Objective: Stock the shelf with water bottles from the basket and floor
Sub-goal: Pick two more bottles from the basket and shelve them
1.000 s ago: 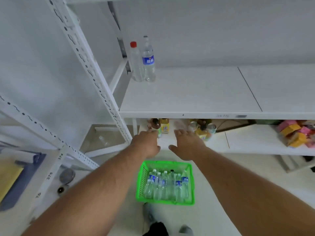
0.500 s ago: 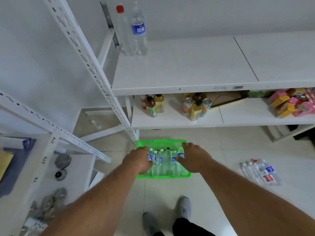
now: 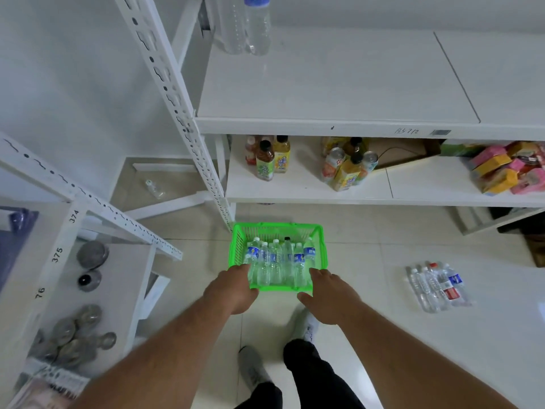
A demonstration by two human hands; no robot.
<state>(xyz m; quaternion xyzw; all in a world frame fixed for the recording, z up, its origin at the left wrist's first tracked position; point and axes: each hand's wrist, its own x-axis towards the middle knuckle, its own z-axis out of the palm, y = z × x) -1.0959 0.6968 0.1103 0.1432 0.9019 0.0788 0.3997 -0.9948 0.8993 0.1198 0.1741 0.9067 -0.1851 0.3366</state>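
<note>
Both hands reaching toward green basket [image 3: 321, 249] of water bottles [image 3: 277, 261] on floor. Left hand [image 3: 233, 290] loosely curled, empty; right hand [image 3: 330, 296] spread, empty. Next: grasp bottles.

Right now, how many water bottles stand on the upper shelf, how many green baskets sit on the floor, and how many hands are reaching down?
Water bottles on the upper shelf: 2
Green basket: 1
Hands, left hand and right hand: 2
Total: 5

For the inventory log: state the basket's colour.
Bright green basket, clearest in the head view.
</note>
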